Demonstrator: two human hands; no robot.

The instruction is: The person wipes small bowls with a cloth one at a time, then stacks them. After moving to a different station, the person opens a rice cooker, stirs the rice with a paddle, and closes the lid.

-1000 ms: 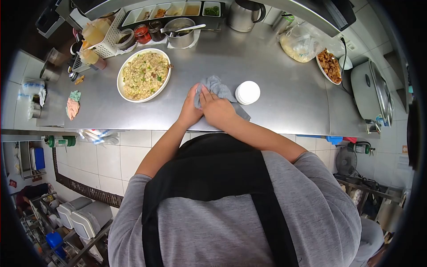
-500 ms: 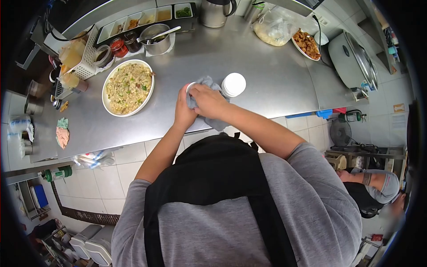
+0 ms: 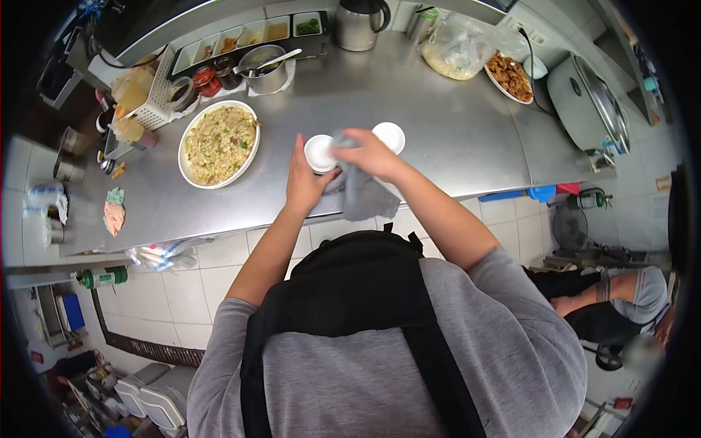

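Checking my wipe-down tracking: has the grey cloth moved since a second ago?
Yes. The cloth lay flat on the counter beside the white bowl stack; now it hangs from the right hand past the counter's front edge.

Bare counter (image 3: 453,139) right of bowls (image 3: 388,136), rice platter (image 3: 218,143) blocks left — kettle (image 3: 358,22) behind

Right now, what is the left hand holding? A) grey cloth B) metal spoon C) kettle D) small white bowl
D: the left hand holds the small white bowl near the front of the steel counter, while the right hand has the grey cloth, which hangs beside the bowl.
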